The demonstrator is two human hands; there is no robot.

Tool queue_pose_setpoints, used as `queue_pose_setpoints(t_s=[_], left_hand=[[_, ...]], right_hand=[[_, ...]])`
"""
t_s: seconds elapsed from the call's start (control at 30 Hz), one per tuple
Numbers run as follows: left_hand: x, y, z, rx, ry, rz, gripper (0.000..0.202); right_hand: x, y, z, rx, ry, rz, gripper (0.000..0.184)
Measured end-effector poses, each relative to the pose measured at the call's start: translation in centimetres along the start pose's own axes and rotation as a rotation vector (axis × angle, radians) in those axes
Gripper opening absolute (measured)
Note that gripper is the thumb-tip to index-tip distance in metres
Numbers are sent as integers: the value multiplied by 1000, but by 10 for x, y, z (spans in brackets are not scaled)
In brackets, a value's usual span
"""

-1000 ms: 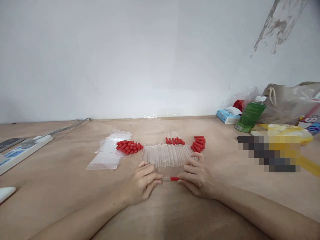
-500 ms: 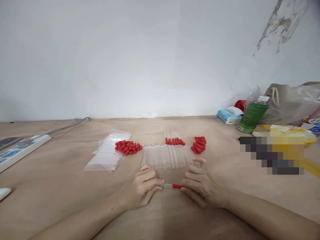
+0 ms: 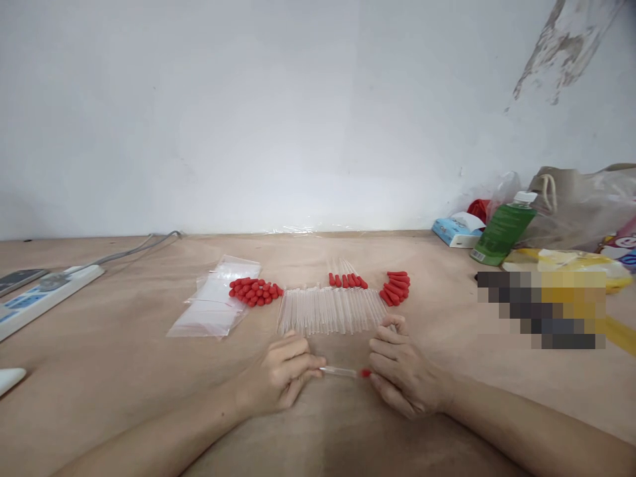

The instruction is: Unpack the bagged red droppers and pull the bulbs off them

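Note:
Low over the table, my left hand point(image 3: 291, 371) pinches a clear glass dropper tube point(image 3: 342, 371) that points right. My right hand point(image 3: 410, 371) has its thumb and finger closed on a red rubber bulb point(image 3: 366, 373), blurred and mostly covered by the fingers. The bulb is at the tube's right end; whether they touch I cannot tell. Just beyond my hands lies a row of clear glass tubes point(image 3: 330, 311). Behind it several droppers with red bulbs point(image 3: 348, 281) lie side by side. Loose red bulbs form a left pile point(image 3: 253, 293) and a right group point(image 3: 396, 289).
Clear plastic bags point(image 3: 209, 318) lie under the left pile's edge. A white power strip point(image 3: 59, 295) with a grey cable and a phone point(image 3: 20, 281) are far left. At right stand a tissue pack point(image 3: 456, 232), a green bottle point(image 3: 504, 228) and plastic bags point(image 3: 571, 212).
My right hand has shifted slightly right with the red bulb. More of the tube's right end shows now, and less of the bulb. My left hand has stayed nearly still.

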State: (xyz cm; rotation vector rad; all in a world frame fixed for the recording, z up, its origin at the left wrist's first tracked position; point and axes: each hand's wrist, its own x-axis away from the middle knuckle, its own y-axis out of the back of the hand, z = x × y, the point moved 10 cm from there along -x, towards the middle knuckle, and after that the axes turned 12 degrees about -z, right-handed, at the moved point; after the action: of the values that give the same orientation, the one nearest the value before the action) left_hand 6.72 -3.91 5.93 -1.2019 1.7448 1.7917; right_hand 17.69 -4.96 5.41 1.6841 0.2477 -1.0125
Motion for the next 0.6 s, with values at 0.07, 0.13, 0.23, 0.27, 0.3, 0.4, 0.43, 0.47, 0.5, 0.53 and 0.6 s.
queue_pose_setpoints(t_s=[0.07,0.13,0.23,0.27,0.3,0.4,0.43,0.47,0.5,0.53,0.6], left_hand=[[2,10,9,-48,55,-45,16],[4,19,15,-84,87,-80,20],[5,19,16,-81,99,-83,33],[4,19,18,-87,123,-88,37],[2,19,21,-104,150,-102,40],[-8,18,26,-170,183,-134,44],[-13,16,27,-188,176,-131,43],[-19,14,28,-204,171,-127,41],[-26,11,31,-220,175,-121,37],[-33,7,35,-235,187,-111,32],[-46,-4,43,-270,214,-93,21]], right_hand=[[4,10,-12,-13,-58,-57,15],[10,18,-29,-37,-159,-121,13],[18,22,-54,-144,-322,-217,9],[19,24,-60,-177,-366,-257,10],[19,26,-67,-191,-407,-303,12],[18,40,-93,-131,-529,-435,18],[17,45,-104,-104,-579,-466,20],[16,49,-117,-90,-637,-481,22],[14,52,-132,-85,-695,-480,24],[14,58,-148,-83,-760,-504,27],[15,61,-179,-101,-873,-485,28]])
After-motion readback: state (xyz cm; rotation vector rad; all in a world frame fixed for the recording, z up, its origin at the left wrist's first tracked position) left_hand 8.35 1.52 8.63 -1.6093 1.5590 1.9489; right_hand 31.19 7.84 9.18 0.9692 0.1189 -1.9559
